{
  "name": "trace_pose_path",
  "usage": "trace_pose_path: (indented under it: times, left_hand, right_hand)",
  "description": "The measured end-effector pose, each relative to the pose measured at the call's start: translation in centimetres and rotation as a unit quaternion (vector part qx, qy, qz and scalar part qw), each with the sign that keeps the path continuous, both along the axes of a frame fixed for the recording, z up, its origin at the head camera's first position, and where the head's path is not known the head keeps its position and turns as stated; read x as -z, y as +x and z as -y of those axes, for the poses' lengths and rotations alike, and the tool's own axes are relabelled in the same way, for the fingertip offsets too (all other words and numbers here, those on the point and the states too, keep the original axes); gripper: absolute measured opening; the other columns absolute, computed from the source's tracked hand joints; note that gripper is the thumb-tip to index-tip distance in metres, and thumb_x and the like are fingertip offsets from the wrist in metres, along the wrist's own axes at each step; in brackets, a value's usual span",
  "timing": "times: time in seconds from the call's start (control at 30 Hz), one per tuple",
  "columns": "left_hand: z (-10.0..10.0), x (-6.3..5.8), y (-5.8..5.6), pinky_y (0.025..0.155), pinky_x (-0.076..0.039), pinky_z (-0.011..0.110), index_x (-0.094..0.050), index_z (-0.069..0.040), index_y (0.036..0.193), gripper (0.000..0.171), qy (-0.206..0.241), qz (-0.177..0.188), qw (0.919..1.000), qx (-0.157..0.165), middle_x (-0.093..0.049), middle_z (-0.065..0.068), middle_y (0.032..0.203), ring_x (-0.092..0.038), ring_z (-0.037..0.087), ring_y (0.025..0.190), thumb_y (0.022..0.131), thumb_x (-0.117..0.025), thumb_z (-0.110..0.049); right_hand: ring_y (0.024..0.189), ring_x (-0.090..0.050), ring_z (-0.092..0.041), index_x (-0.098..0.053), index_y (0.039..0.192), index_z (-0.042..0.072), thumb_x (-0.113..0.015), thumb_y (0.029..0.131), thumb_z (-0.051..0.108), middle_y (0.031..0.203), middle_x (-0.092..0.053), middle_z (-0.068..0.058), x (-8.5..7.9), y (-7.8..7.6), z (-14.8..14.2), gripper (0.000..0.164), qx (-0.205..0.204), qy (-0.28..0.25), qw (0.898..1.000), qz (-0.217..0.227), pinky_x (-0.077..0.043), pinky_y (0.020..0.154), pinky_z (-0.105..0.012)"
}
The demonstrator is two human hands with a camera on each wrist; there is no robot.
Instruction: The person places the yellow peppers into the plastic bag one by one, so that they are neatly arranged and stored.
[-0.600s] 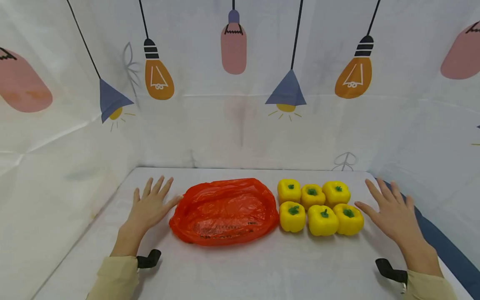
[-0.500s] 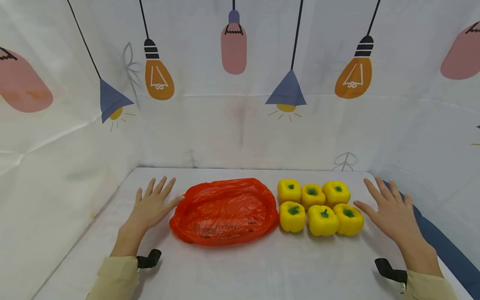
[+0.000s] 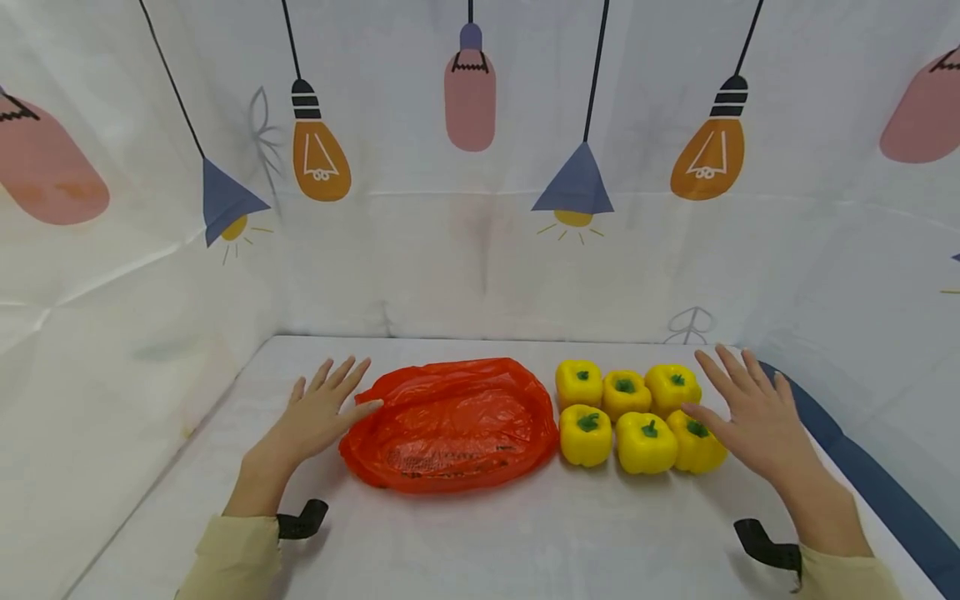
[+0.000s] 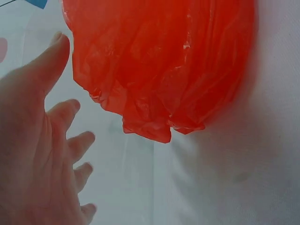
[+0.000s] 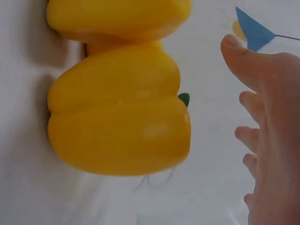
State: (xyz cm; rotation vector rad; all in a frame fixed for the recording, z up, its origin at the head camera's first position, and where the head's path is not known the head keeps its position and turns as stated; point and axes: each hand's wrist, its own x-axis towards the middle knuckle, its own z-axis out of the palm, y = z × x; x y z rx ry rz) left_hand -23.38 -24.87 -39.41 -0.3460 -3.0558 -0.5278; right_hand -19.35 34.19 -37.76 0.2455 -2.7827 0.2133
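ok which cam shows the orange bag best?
Head view: the whole orange plastic bag lies flat on the white table, between the left hand and six yellow peppers. The left wrist view shows only one crumpled end of it, close up, beside the open hand. The right wrist view shows none of it, only peppers.

Thin crinkled glossy plastic bag; smooth, waxy-shiny yellow peppers; matt white cloth tabletop

A yellow pepper (green stem peeking out) sits on the white tabletop, another pepper touching it; the right hand hovers beside, fingers straight.
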Motion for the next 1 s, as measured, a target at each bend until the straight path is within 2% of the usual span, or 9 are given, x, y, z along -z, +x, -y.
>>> trace_pose_path:
  times: [0.17,0.43,0.53,0.63,0.77,1.0]
  left_hand:
    - [-0.5,-0.1,0.1,0.115,-0.005,0.076,-0.021,-0.027,0.160,0.086,0.005,0.004,0.9998,0.021,-0.022,0.014,0.166,-0.009,0.047,0.152,0.090,-0.045,-0.073]
    - [-0.9,0.0,0.3,0.114,-0.008,0.077,-0.030,-0.028,0.157,0.081,0.014,0.006,0.9991,0.039,-0.028,0.014,0.164,-0.013,0.047,0.151,0.090,-0.050,-0.069]
    - [-1.0,0.0,0.2,0.113,-0.012,0.077,-0.030,-0.027,0.157,0.083,0.024,0.023,0.9982,0.049,-0.028,0.015,0.163,-0.016,0.047,0.150,0.089,-0.052,-0.069]
    - [-1.0,0.1,0.2,0.111,-0.023,0.076,-0.030,-0.025,0.157,0.085,0.037,0.050,0.9965,0.055,-0.027,0.016,0.163,-0.022,0.047,0.149,0.088,-0.055,-0.068]
    - [-1.0,0.1,0.2,0.109,-0.033,0.072,-0.031,-0.021,0.157,0.088,0.056,0.080,0.9936,0.058,-0.026,0.015,0.164,-0.027,0.045,0.147,0.087,-0.059,-0.066]
    - [-1.3,0.1,0.5,0.113,-0.032,0.068,-0.031,-0.015,0.157,0.090,0.072,0.103,0.9899,0.065,-0.026,0.017,0.163,-0.029,0.044,0.147,0.087,-0.064,-0.061]
  right_hand:
    - [0.154,0.002,-0.044,-0.012,0.161,0.025,-0.055,0.094,0.058,0.166,-0.014,-0.019,-0.3,0.1,1.7,0.087,-0.025,-0.004,1.000,0.002,0.008,0.116,-0.073]
    - [0.153,-0.005,-0.046,-0.021,0.160,0.024,-0.059,0.091,0.058,0.165,-0.020,-0.019,-0.5,0.2,4.1,0.086,-0.057,-0.015,0.998,0.028,0.005,0.116,-0.074]
    - [0.152,-0.008,-0.046,-0.024,0.159,0.023,-0.059,0.091,0.059,0.165,-0.021,-0.018,-0.4,0.2,4.9,0.085,-0.064,-0.018,0.997,0.043,0.003,0.116,-0.075]
    - [0.152,-0.009,-0.046,-0.024,0.159,0.024,-0.060,0.089,0.061,0.165,-0.021,-0.016,-0.1,0.1,5.9,0.086,-0.071,-0.021,0.995,0.061,0.002,0.116,-0.074]
    - [0.151,-0.015,-0.044,-0.029,0.158,0.025,-0.063,0.087,0.061,0.164,-0.027,-0.014,0.1,-0.1,7.1,0.086,-0.088,-0.024,0.994,0.065,-0.005,0.116,-0.074]
    - [0.145,-0.031,-0.043,-0.042,0.151,0.023,-0.066,0.084,0.062,0.152,-0.046,-0.014,0.1,0.1,8.8,0.081,-0.114,-0.029,0.991,0.069,-0.018,0.114,-0.073]
